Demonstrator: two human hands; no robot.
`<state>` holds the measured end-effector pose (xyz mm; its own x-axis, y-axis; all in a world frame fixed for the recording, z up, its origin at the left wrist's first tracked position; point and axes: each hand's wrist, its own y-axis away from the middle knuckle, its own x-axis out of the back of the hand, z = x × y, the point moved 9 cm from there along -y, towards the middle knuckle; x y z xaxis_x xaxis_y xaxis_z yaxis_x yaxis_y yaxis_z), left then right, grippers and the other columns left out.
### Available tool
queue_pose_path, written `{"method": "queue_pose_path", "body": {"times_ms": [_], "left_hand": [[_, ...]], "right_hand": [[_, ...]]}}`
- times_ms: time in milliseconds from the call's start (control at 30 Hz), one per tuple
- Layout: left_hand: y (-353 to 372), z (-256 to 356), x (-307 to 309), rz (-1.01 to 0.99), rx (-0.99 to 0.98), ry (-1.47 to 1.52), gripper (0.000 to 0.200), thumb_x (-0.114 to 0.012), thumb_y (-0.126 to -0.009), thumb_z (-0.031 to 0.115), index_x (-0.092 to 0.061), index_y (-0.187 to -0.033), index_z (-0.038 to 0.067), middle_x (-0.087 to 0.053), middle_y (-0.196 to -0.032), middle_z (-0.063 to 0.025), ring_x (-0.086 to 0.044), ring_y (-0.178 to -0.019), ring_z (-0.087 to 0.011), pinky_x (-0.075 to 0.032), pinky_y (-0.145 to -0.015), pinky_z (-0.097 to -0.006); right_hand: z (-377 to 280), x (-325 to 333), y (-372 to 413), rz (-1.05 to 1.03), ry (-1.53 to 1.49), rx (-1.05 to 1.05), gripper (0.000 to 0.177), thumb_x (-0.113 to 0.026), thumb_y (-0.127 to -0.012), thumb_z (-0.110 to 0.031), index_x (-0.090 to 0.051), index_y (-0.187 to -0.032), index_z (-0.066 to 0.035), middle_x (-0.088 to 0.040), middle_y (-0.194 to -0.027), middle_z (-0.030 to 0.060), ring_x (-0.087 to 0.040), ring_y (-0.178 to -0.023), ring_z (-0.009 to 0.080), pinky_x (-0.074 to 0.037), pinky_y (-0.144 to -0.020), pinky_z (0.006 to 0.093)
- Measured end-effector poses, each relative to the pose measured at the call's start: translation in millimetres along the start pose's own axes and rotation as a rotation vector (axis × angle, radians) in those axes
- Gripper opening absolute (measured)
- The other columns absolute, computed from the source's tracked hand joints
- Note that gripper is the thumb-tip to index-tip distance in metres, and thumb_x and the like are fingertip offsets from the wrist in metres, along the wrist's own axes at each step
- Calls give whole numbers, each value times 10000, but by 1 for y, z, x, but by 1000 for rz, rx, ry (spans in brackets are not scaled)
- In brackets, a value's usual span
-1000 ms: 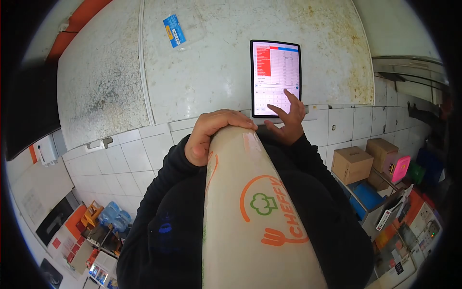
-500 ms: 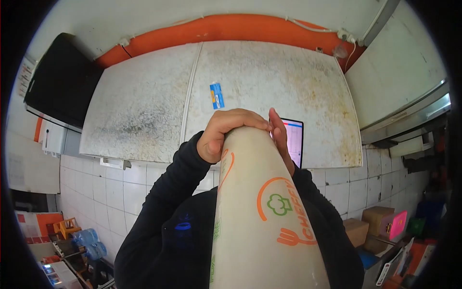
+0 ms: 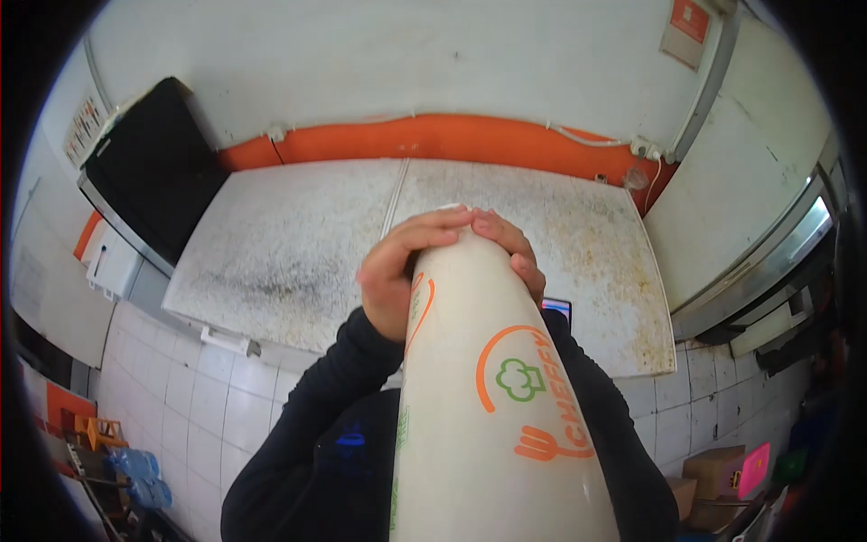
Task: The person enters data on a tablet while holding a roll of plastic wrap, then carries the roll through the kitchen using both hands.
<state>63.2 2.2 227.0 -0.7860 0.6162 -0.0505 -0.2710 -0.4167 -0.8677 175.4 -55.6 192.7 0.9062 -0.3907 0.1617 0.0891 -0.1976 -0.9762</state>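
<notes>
A large cream roll (image 3: 492, 406) printed with an orange and green "CHEFFY" logo stands upright right in front of me and fills the lower middle of the view. My left hand (image 3: 397, 266) grips its top end from the left. My right hand (image 3: 510, 248) is closed over the top from the right, fingertips meeting the left hand. Both arms are in black sleeves. Behind the roll, a corner of a tablet screen (image 3: 558, 310) shows on the stained white panel (image 3: 298, 253).
An orange band (image 3: 452, 137) runs along the wall above the white panel. A black screen (image 3: 153, 172) hangs at the upper left. White tiles (image 3: 190, 406) cover the lower wall; water bottles (image 3: 140, 474) sit at lower left, cardboard boxes and a pink item (image 3: 745, 470) at lower right.
My right hand left the tablet screen and moved onto the top of the roll beside my left hand. The view tilted upward, so the tablet is now almost hidden behind the roll.
</notes>
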Motion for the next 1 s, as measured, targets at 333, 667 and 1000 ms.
{"method": "queue_pose_path", "body": {"times_ms": [333,667,1000], "left_hand": [[-37,83,-13,55,-465,47,976,-149,-778,817,-586,-1092,3,-637,-1056,-235,-591,-1048,-374,-355,-974,-503],[-47,114,-28,-126,-611,28,901,-197,-796,800,-556,-1134,46,-625,-1106,-210,-583,-1069,-372,-349,-980,-487],[-23,188,-46,-75,-631,30,325,-451,-945,330,-499,-1227,175,-592,-1108,-1,-543,-1102,-299,-315,-1031,-473]], "right_hand": [[-35,11,-70,123,89,225,644,-694,-810,-324,-323,-1331,-247,-508,-1247,205,-504,-1158,367,-344,-1007,561],[-149,20,-111,380,-152,475,320,-551,-895,-287,-465,-1202,-319,-622,-1030,108,-609,-978,321,-439,-914,530],[-173,25,-110,278,51,427,462,-250,-959,-515,-407,-1355,-337,-517,-1216,8,-523,-1068,290,-403,-868,592]]}}
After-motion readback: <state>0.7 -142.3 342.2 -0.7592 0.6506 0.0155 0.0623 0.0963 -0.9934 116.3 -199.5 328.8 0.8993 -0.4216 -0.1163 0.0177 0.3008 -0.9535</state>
